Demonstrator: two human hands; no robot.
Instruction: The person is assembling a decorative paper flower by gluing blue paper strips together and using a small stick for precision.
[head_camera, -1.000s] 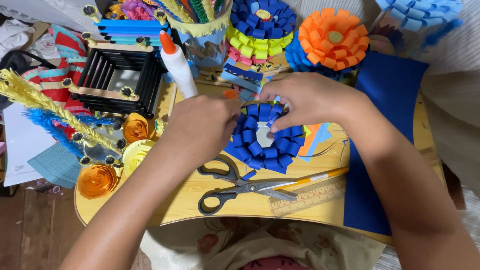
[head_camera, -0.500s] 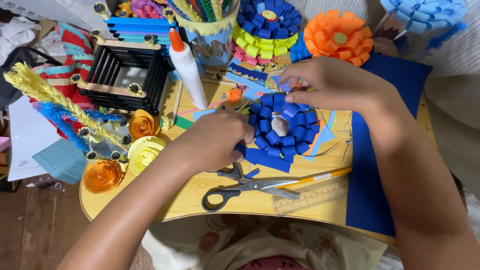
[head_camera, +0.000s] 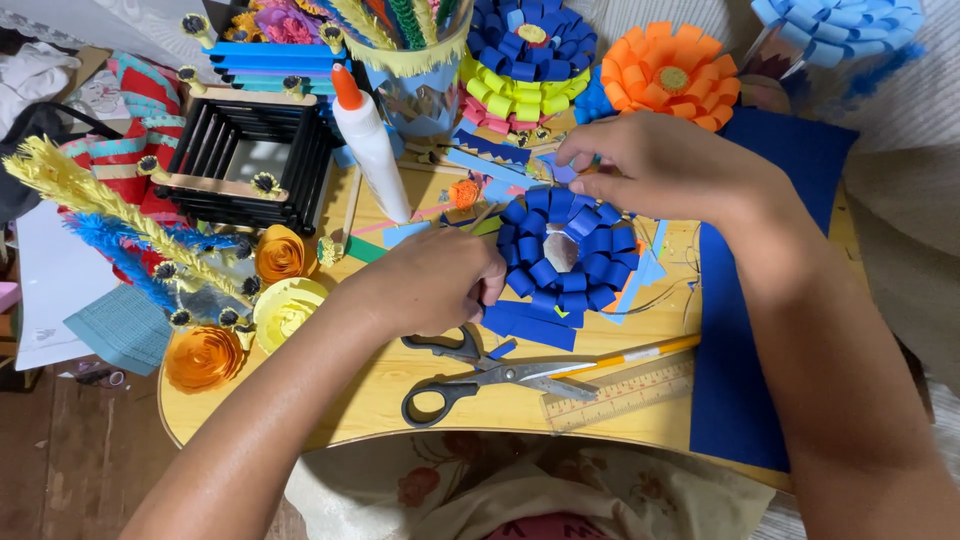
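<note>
Round dark-blue looped-paper flower lies mid-table on the wooden board. Left hand curled at its left edge, grip unclear. Right hand pinches what looks like a small blue strip at top rim. Black-handled scissors just below.

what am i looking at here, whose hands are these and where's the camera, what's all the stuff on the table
There is no machine here: these are a person's two bare hands, filmed by one camera worn on their head, looking down at a small wooden table.

The left hand rests at the left edge of a blue paper flower made of folded loops. The right hand pinches a small blue paper piece just above that flower.

Around them lie black-handled scissors, a pencil, a ruler, a white glue bottle with an orange cap, a dark blue paper sheet, an orange paper flower, rolled yellow and orange paper roses and a black stick-built box.
</note>
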